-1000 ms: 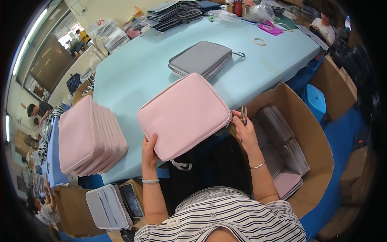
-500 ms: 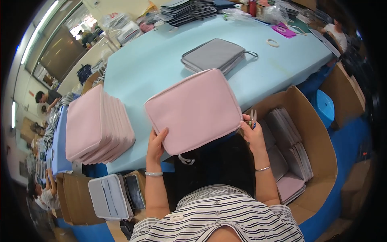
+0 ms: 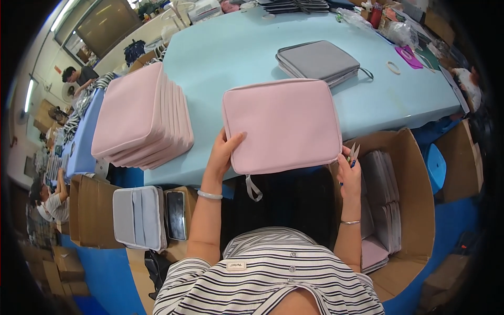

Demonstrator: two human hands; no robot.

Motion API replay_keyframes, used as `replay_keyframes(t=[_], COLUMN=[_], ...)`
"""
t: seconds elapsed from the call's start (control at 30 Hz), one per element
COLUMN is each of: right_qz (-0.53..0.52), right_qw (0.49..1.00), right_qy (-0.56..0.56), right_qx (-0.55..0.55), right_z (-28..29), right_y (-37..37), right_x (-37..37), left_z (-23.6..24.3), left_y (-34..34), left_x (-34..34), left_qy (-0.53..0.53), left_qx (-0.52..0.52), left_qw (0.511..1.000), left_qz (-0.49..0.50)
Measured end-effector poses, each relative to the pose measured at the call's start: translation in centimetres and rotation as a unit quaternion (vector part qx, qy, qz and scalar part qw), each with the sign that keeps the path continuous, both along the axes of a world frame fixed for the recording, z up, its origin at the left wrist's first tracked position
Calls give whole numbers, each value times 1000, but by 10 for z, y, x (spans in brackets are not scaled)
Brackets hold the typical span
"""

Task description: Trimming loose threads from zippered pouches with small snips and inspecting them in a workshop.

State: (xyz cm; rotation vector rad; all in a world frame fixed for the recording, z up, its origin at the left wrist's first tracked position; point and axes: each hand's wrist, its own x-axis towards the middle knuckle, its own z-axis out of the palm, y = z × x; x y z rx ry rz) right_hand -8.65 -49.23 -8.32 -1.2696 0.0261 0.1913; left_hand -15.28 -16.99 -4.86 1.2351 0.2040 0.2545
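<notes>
A pink zip-up tablet sleeve [image 3: 283,126] is held up in front of me, just over the near edge of the table. My left hand [image 3: 223,152] grips its left edge, thumb on the front face and fingers behind. Below its lower left corner dangles a grey strap loop [image 3: 253,189]. At the lower right corner my right hand [image 3: 349,170] pinches the sleeve, and small scissors [image 3: 354,153] stick up from the same hand, blades pointing upward. A tall stack of pink sleeves [image 3: 128,113] stands on the table to the left.
Grey sleeves [image 3: 320,59] lie on the light blue table [image 3: 210,63], with a tape roll [image 3: 392,67] beyond. At right, a cardboard box [image 3: 417,194] holds grey and pink sleeves. A grey sleeve [image 3: 137,218] and a phone [image 3: 176,214] sit lower left. Other people work at the far left.
The pink sleeve has moved right and slightly up in the picture and sits more level. The whole view has shifted. Both hands keep their hold, and the strap loop hangs more freely.
</notes>
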Motion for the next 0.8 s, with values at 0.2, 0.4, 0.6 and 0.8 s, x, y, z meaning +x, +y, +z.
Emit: replay_keyframes(t=[0.2, 0.4, 0.6, 0.8], right_qz=[-3, 11, 5, -31], right_qw=[1000, 999, 996, 992], right_qy=[-7, 25, 59, 58], right_qx=[-7, 17, 72, 107], right_z=[5, -9, -21, -24], right_y=[2, -1, -2, -1], right_x=[-6, -7, -6, -1], left_z=[0, -3, 15, 14], left_y=[1, 5, 1, 30], left_x=[9, 25, 28, 9], left_qy=[-8, -12, -71, -224], left_qx=[87, 222, 188, 245], left_qw=[996, 974, 978, 943], left_qz=[10, 37, 61, 23])
